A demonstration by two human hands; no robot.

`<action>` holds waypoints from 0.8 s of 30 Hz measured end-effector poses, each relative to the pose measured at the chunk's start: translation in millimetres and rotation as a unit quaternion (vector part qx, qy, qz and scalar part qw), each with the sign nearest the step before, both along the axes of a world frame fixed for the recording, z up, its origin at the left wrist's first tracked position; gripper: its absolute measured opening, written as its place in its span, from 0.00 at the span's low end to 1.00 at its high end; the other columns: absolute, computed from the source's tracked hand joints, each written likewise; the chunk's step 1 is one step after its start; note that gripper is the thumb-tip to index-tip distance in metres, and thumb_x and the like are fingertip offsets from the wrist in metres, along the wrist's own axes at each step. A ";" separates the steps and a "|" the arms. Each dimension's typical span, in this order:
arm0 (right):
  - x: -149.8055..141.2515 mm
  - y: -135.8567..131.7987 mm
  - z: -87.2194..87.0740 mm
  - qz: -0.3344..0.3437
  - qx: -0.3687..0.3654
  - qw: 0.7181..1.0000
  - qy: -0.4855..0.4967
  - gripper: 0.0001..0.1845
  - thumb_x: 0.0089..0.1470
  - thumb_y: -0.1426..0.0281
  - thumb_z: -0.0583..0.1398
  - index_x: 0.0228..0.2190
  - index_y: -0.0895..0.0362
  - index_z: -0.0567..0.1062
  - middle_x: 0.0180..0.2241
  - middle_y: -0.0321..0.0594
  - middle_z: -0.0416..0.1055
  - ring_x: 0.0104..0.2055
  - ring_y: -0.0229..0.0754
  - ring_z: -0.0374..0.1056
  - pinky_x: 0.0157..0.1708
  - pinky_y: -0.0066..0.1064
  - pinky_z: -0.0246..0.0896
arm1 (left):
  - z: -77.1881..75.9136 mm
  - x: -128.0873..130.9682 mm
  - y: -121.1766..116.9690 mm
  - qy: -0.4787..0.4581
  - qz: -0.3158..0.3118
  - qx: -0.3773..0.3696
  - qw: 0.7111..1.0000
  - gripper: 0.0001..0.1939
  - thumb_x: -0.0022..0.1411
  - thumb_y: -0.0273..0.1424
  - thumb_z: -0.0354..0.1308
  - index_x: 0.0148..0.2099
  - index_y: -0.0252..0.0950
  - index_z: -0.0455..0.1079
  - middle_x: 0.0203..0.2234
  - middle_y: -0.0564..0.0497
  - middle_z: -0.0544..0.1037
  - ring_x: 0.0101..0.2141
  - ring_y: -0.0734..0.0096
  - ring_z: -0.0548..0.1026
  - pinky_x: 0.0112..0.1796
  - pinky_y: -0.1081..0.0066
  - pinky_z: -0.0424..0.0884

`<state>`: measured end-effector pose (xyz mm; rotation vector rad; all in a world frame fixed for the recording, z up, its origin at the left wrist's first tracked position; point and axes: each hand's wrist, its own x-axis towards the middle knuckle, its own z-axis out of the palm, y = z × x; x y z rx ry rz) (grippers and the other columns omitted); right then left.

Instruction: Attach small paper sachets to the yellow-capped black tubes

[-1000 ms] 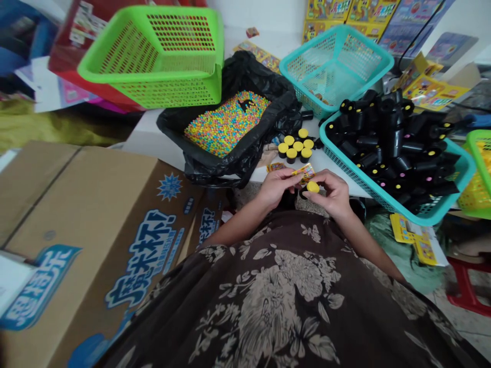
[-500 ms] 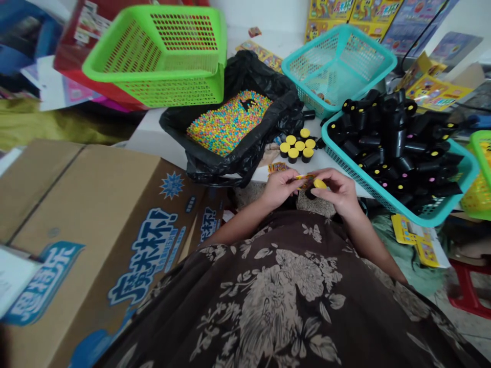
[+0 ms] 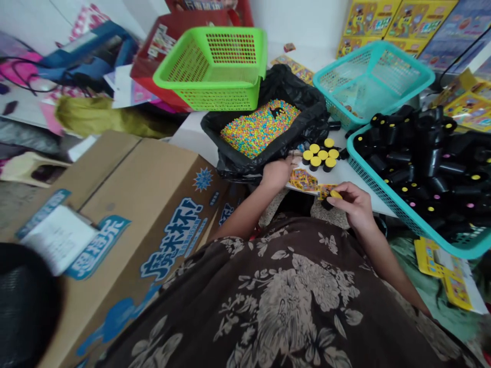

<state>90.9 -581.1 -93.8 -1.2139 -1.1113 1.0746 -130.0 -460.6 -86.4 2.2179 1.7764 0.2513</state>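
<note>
My right hand (image 3: 353, 204) is closed on a small black tube with a yellow cap (image 3: 332, 197), held just in front of the white table's edge (image 3: 192, 134). My left hand (image 3: 276, 172) rests at the table edge beside the black bag of coloured beads (image 3: 260, 128), fingers curled; what they hold, if anything, is hidden. Small printed stickers (image 3: 304, 179) lie on the table between my hands. A cluster of several yellow-capped black tubes (image 3: 320, 153) stands upright just beyond the stickers.
A teal basket (image 3: 383, 191) heaped with black tubes sits at right, another teal basket (image 3: 370, 76) behind it, a green basket (image 3: 215, 71) at the back. A large printed cardboard box (image 3: 126, 204) stands at left. Yellow printed packs line the back wall.
My left hand has let go of the sticker near the tube and moved forward to the table edge by the bead bag. The camera view has swung to the left.
</note>
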 end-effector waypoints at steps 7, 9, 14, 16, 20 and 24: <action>-0.6 -0.7 0.5 -0.005 0.015 1.000 -0.004 0.16 0.38 0.62 0.79 0.26 0.53 0.81 0.25 0.34 0.76 0.25 0.38 0.67 0.23 0.29 0.63 | -3.2 3.6 16.3 -0.073 -0.084 0.014 0.994 0.11 0.63 0.22 0.61 0.46 0.34 0.81 0.41 0.40 0.84 0.43 0.56 0.81 0.43 0.67 0.72; 0.3 -0.4 -1.2 -0.011 0.022 1.000 -0.003 0.16 0.38 0.61 0.79 0.26 0.53 0.81 0.25 0.34 0.76 0.25 0.38 0.67 0.23 0.29 0.62 | -3.4 -0.9 16.4 -0.092 -0.083 0.012 0.992 0.09 0.60 0.23 0.64 0.43 0.35 0.80 0.40 0.43 0.83 0.42 0.56 0.80 0.42 0.67 0.71; 0.8 -0.9 -4.3 -0.054 0.046 0.997 0.008 0.17 0.39 0.60 0.78 0.27 0.53 0.80 0.26 0.34 0.75 0.26 0.39 0.67 0.25 0.30 0.62 | -4.1 -4.9 -3.8 -0.200 -0.050 0.084 0.975 0.17 0.60 0.24 0.64 0.52 0.37 0.78 0.43 0.45 0.80 0.44 0.60 0.78 0.46 0.67 0.71; -0.1 -0.9 -3.2 -0.067 0.060 0.996 0.012 0.19 0.39 0.58 0.78 0.27 0.53 0.79 0.27 0.34 0.75 0.28 0.39 0.68 0.28 0.31 0.64 | -2.9 1.3 -19.2 -0.291 -0.057 0.103 0.949 0.13 0.63 0.31 0.66 0.50 0.38 0.78 0.41 0.47 0.80 0.42 0.63 0.77 0.46 0.67 0.72; -2.9 -0.7 2.6 -0.071 0.081 0.994 0.021 0.23 0.39 0.52 0.78 0.28 0.52 0.78 0.27 0.33 0.73 0.28 0.39 0.67 0.30 0.33 0.65 | 3.3 23.1 -46.6 -0.465 -0.120 -0.013 0.877 0.16 0.61 0.45 0.69 0.42 0.37 0.81 0.35 0.48 0.80 0.35 0.68 0.75 0.39 0.69 0.72; -4.2 -3.9 7.7 -0.039 0.080 0.996 -0.004 0.23 0.42 0.50 0.77 0.29 0.52 0.77 0.28 0.33 0.73 0.29 0.39 0.68 0.31 0.34 0.67 | 4.9 41.2 -53.7 -0.520 -0.136 -0.182 0.823 0.22 0.58 0.52 0.69 0.35 0.37 0.80 0.27 0.52 0.76 0.27 0.74 0.68 0.28 0.72 0.65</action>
